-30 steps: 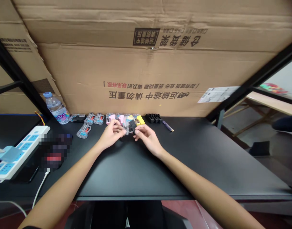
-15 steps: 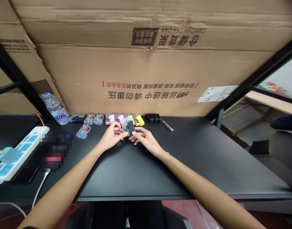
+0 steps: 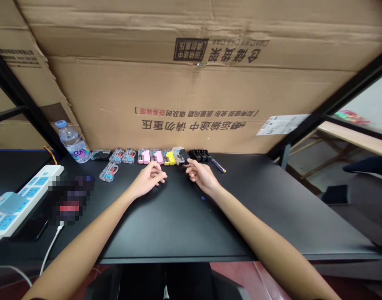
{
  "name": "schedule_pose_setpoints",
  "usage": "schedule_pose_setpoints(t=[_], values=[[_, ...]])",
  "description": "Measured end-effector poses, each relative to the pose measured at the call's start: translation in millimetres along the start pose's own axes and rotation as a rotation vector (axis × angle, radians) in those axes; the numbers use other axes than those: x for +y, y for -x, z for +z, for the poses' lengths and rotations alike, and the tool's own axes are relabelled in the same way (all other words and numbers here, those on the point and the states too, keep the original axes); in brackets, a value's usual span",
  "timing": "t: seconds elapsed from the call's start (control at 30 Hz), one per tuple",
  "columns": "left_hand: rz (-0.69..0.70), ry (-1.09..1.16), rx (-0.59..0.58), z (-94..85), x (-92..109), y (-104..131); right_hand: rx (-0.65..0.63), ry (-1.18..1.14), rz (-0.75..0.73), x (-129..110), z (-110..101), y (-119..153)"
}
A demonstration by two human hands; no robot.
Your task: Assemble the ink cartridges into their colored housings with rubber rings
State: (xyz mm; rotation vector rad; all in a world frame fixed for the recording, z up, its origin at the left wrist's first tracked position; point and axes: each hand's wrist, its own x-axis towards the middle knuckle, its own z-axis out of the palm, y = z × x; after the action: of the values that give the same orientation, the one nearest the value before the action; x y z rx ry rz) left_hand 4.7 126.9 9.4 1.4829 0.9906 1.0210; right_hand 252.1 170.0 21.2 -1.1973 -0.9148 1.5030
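Note:
Near the middle of the black table, my left hand (image 3: 148, 178) holds nothing, its fingers loosely bent and a little apart. To its right, the fingertips of my right hand (image 3: 203, 176) are closed at the edge of a clear and black device (image 3: 180, 156), which lies at the right end of a row. In that row sit a yellow and clear device (image 3: 170, 158), pink and clear devices (image 3: 144, 156) and clear devices with red parts (image 3: 128, 156). One more clear device (image 3: 108, 172) lies in front. Black parts (image 3: 200, 155) stand just beyond my right hand.
A water bottle (image 3: 73, 142), a white power strip (image 3: 25, 202) and a blurred-out dark object (image 3: 72, 200) with a cable are on the left. A purple pen-like stick (image 3: 218, 165) lies right of the black parts. A small blue disc (image 3: 203, 198) rests near my right wrist. Cardboard (image 3: 166, 87) stands behind.
The clear and black device has moved from between both hands to the back row, over where a second yellow device showed. My right hand went right with it; my left hand let go. The blue disc now shows.

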Motion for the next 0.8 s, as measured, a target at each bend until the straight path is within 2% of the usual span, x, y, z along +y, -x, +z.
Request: schedule_pose_setpoints(t=[0.13, 0.27, 0.6, 0.67, 0.73, 0.8], values=[[-0.005, -0.022, -0.015, 0.8, -1.2, 0.4, 0.031, 0.016, 0.025, -3.0, 6.4, -7.3], [-0.011, -0.038, -0.037, 0.0, 1.1, 0.6, 0.000, 0.029, 0.056, 2.1, 5.1, -15.9], [0.014, -0.168, -0.075, -0.2, 8.9, 3.9, -0.004, 0.134, -0.032, 9.9, 0.3, -24.6], [0.030, -0.257, -0.072, -0.3, 15.1, 6.0, -0.009, 0.164, -0.061, 13.0, -2.5, -26.5], [0.035, -0.448, -0.035, -3.8, 25.2, 8.5, -0.017, 0.198, -0.097, 15.6, -5.5, -26.8], [0.021, -0.743, 0.093, -12.1, 37.7, 10.9, -0.021, 0.229, -0.144, 17.2, -7.5, -24.8]])
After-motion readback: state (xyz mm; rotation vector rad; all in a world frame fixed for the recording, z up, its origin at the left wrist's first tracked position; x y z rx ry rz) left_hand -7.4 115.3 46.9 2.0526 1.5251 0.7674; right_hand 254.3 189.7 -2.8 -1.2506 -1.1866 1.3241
